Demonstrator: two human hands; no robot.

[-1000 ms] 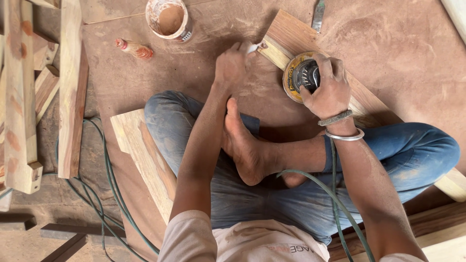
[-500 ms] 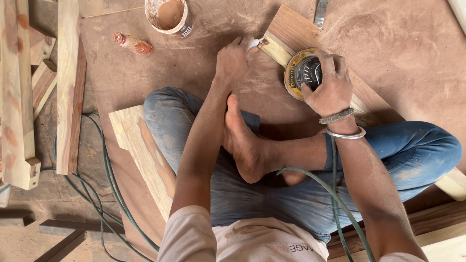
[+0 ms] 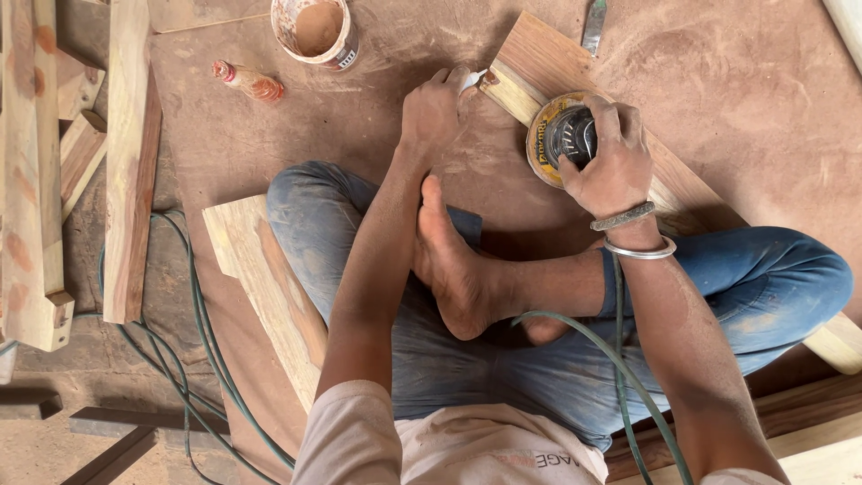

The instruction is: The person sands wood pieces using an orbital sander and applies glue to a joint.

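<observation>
**Sanding a long board on the floor**

A person sits cross-legged on the dusty brown floor. A long wooden board lies slanted in front of the legs. One end of it is near the top of the view. The board runs down to the right, under the blue trouser leg.

The right hand is closed around a round sander with a yellow rim. The sander sits flat on top of the board, near its upper end. Two metal bangles are on the right wrist. A green cord runs from near that wrist down over the lap.

The left hand is curled shut. It presses down on the floor just left of the board's end. A small white bit sticks out between the fingers and touches the board's corner. I cannot tell what it is.

One bare foot rests on the lap, below the board.

A pot of brown paste stands well left of the board, near the top edge. A small red and orange bottle lies on its side left of the pot. A thin metal tool lies just above the board. A pale plank lies far left of the board, partly under the left knee. More planks lie even further left.
</observation>
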